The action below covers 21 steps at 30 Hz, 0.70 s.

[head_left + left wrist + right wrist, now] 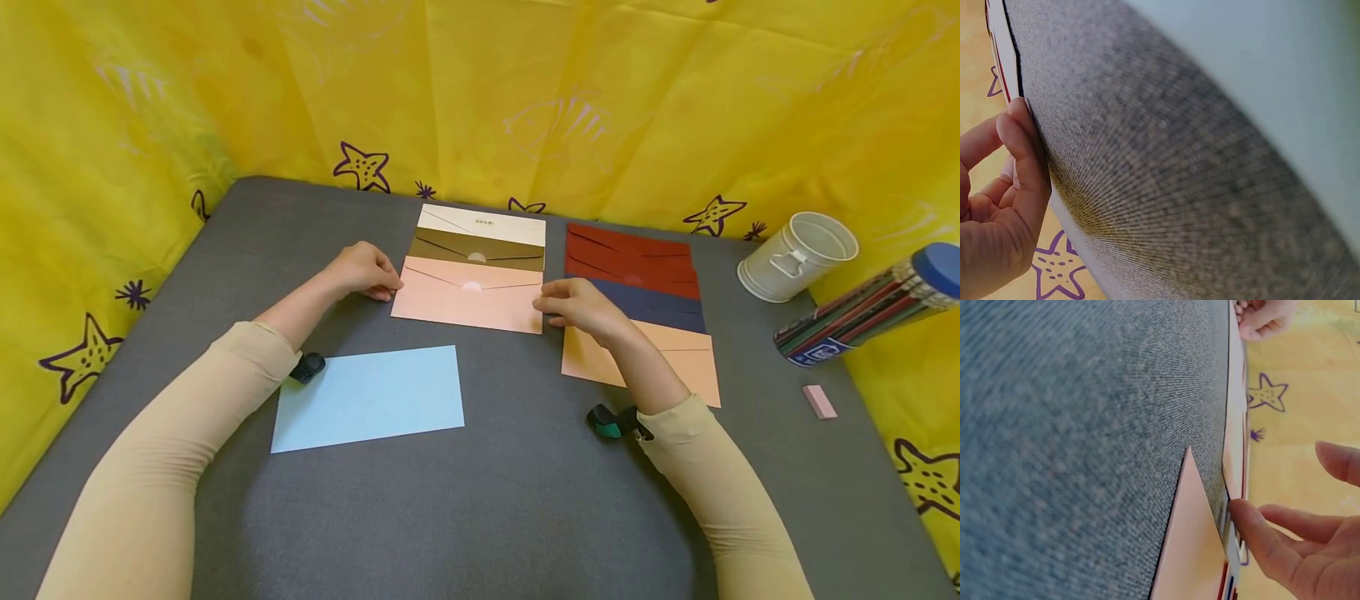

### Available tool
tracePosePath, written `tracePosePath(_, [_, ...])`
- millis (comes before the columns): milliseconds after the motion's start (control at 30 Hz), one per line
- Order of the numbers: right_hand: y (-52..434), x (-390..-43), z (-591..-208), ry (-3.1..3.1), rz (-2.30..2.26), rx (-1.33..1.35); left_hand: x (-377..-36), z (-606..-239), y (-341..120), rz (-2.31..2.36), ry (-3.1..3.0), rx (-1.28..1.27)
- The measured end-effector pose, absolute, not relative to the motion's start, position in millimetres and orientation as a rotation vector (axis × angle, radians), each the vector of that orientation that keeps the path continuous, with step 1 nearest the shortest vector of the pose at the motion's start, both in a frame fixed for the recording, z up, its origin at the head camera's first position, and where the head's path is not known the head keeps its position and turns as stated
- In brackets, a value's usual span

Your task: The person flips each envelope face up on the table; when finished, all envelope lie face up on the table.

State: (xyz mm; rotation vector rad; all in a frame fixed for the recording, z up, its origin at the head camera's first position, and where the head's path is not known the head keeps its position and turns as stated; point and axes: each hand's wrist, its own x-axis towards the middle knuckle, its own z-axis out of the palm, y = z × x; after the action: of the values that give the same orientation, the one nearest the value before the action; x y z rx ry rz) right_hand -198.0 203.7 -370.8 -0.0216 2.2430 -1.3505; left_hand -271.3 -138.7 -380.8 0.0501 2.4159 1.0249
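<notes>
Envelopes lie in two overlapping stacks toward the far edge of the grey table, and the step in hand looks like taking up the pink envelope fronting the left stack; the next move calls for a firm, even lift from both ends. Left hand pinches its left edge with curled fingers, right hand its right edge
</notes>
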Motion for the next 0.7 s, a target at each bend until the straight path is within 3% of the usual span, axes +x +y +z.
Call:
tracePosePath(300, [198.1, -193.2, -373.0, 2.404, -1.272, -0.055, -272.4, -380.2, -142.2, 0.960, 2.463, 0.134])
tracePosePath(700, [153.8, -173.2, -376.5, 2.474, -1.070, -0.448, -236.3, -370.4, -120.3, 0.710, 2.326, 0.874])
